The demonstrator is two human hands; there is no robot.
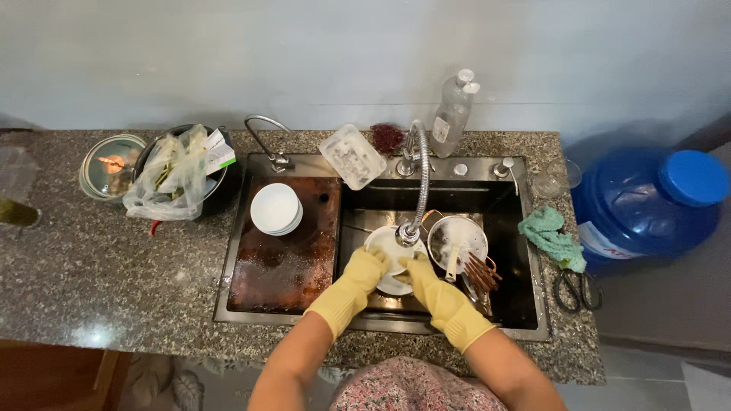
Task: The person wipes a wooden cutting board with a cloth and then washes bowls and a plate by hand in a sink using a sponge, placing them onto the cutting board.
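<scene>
Yellow-gloved left hand (371, 266) and right hand (421, 272) both grasp a round white ceramic plate (387, 251), held flat directly beneath the chrome spring faucet's (417, 190) nozzle, between them.

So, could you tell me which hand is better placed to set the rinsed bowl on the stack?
Probably the left hand: it grips the bowl on the side nearer the stack of white bowls, while the right hand sits farther away.

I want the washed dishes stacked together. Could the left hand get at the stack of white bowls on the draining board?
Probably yes: the left hand has open board toward the stack of white bowls, but it holds a white plate.
</scene>
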